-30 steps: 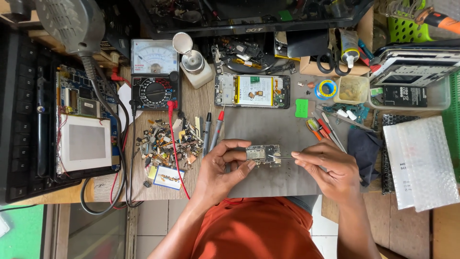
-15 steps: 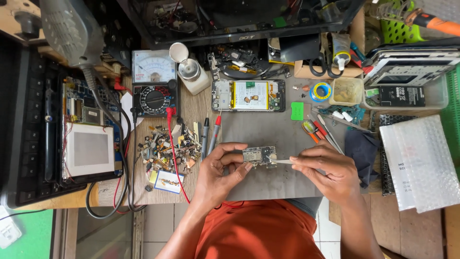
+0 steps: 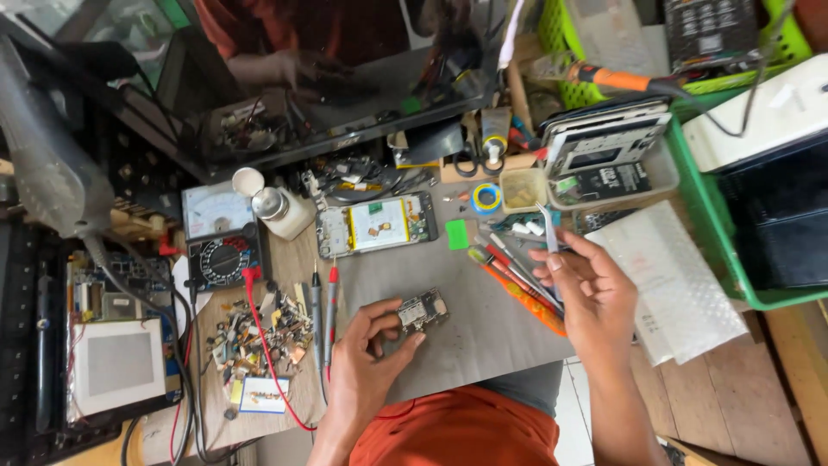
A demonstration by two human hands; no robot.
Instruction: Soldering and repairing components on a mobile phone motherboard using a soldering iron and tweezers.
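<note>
On grey mat, left hand pinches small rect. circuit board

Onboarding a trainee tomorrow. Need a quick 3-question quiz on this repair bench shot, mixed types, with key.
1. True or false: the left hand holds the small circuit board over the grey mat.
2. What does the right hand hold? A) scissors B) tweezers C) a probe
3. Fill in: the opened phone lies just to the right of the white ____.

Key
1. True: its fingers grip the board above the mat.
2. B: thin metal tweezers stick up from the fingers.
3. Bottle: the small white bottle stands beside the analog multimeter.
</note>
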